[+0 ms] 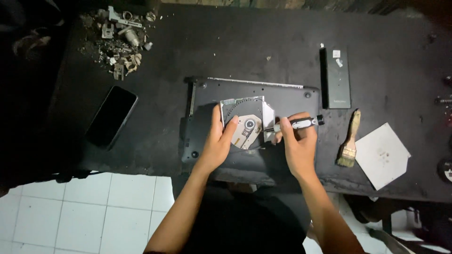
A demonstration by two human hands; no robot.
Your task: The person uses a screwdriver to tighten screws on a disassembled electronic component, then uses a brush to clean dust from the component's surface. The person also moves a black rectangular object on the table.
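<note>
Dim light falls on a dark, dusty bench (155, 136) with white floor tiles (94, 211) showing below its near edge. A dark laptop base (292, 96) lies underside-up at centre. On it rests an opened optical drive (245, 123), its silver tray and round spindle hub exposed.

Left hand (217, 141): grip closed on the drive's left edge, thumb over the tray face, fingers wrapped behind. Right hand (296, 143): grip closed round a small screwdriver (296, 123) with a black-and-silver handle.

Orientation: the screwdriver's long axis runs nearly level across the view, handle cap to the person's right, tip to the left and meeting the drive's right side. The exact contact point is hidden by the fingers. The drive sits slightly tilted, its flat face up.

Judgement on good practice: the drive should be kept pressed flat and steady by the left hand, the tip seated squarely before turning, and force kept light so it does not slip onto the tray.

Surroundings: a black phone (111, 116) lies to the left, a heap of small metal parts (120, 40) at the far left corner, a long black battery pack (335, 77) to the right, a paintbrush (349, 140) beside it, and a silver cover plate (381, 155) beyond.
</note>
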